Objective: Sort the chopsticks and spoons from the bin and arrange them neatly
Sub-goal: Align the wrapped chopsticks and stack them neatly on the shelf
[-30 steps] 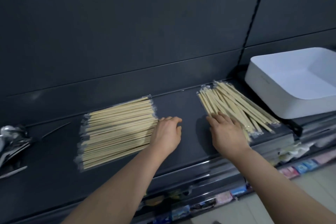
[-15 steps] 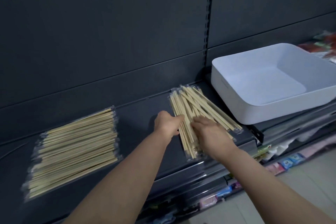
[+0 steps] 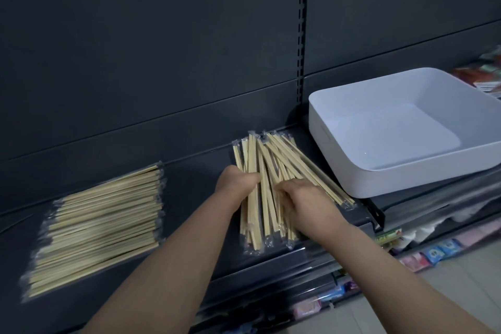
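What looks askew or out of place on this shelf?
The right pile of wrapped chopsticks, beside the white bin, lies fanned and crossed, ends uneven; the left stack is parallel and tidy.
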{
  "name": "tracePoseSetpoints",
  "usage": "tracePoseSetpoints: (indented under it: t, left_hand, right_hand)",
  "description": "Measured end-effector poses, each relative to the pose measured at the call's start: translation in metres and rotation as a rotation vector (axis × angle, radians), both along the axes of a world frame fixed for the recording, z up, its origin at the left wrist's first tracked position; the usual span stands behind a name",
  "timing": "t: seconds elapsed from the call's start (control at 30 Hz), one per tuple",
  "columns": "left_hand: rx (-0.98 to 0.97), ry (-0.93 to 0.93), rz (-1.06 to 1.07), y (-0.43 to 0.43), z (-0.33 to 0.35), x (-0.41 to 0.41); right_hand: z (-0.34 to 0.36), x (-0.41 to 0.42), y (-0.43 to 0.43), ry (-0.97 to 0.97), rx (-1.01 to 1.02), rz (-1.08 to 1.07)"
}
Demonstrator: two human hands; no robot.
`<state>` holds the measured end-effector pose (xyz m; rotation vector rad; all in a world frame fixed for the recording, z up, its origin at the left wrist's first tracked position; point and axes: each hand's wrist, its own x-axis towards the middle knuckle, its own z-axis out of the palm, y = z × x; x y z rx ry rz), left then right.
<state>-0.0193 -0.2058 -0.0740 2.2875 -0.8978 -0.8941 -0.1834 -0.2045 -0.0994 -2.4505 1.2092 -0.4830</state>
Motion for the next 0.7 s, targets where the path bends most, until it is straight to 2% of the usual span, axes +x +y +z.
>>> tracePoseSetpoints:
  t: [0.2, 0.27, 0.33, 0.47, 0.57, 0.7]
  left_hand:
    - [-0.237, 0.337, 0.148, 0.004, 0.001, 0.021]
    - [-0.355, 0.456, 0.152, 0.01, 0.007, 0.024]
    - [-0.466, 0.534, 0.109, 0.016, 0.015, 0.025]
    - [-0.662, 0.528, -0.042, 0.032, 0.036, 0.028]
    - [-0.736, 0.457, -0.153, 0.043, 0.051, 0.031]
    - [-0.776, 0.405, -0.172, 0.054, 0.064, 0.041]
  right_hand:
    - [0.012, 0.018, -0.003, 0.056, 0.003, -0.149]
    - [0.019, 0.027, -0.003, -0.088, 0.075, -0.159]
    - [0.025, 0.034, -0.002, -0.249, 0.263, -0.105]
    - [0.036, 0.056, 0.007, -0.441, 0.68, 0.11]
    - [0.033, 0.075, 0.012, -0.517, 0.624, 0.137]
    - [0.035, 0.095, 0.018, -0.527, 0.547, 0.178]
